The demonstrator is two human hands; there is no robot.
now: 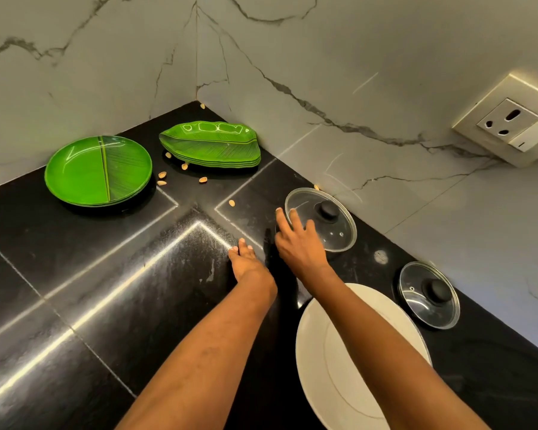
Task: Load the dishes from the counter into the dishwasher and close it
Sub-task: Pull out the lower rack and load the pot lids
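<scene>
Glass lid (333,226): right hand (295,243) spread on rim | left hand (246,262) flat on counter (106,274) | white plate (354,383) under right forearm

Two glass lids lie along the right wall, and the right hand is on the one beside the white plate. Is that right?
Not quite: the right hand is on the far lid, not the near lid beside the white plate. The head view shows its fingers on the far lid's rim. The rest holds.
</scene>
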